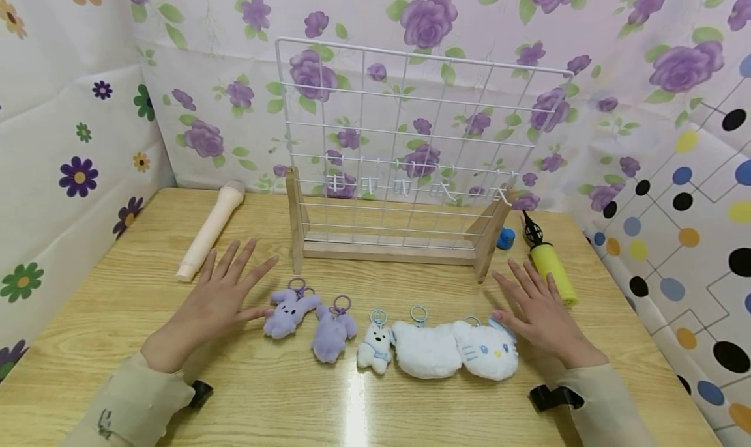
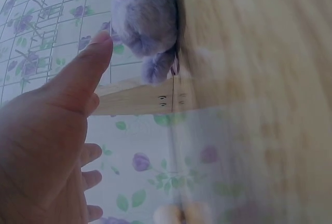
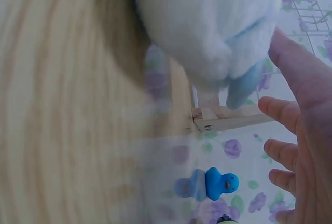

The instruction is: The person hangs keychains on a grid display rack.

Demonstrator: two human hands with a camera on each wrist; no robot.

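My left hand (image 1: pixel 220 300) is spread palm down with nothing in it, thumb tip beside a purple plush keychain (image 1: pixel 287 313). On the other side my right hand (image 1: pixel 540 310) is spread likewise, its thumb close to a white cat-face plush keychain (image 1: pixel 488 352) with blue details. Between the hands lie a second purple plush keychain (image 1: pixel 331 335), a small white bear keychain (image 1: pixel 375 349) and a white plush (image 1: pixel 427 350) without a visible face, all in a row with their rings toward the rack. In the left wrist view, purple fur (image 2: pixel 144 14) shows past the thumb.
Behind the row stands a white wire grid rack (image 1: pixel 405 141) on a wooden base (image 1: pixel 390 253), with several white hooks (image 1: pixel 401 186) on it. A pale microphone (image 1: pixel 211 232) lies at left. At right are a small blue duck (image 1: pixel 506 238) and a yellow hand pump (image 1: pixel 554 274).
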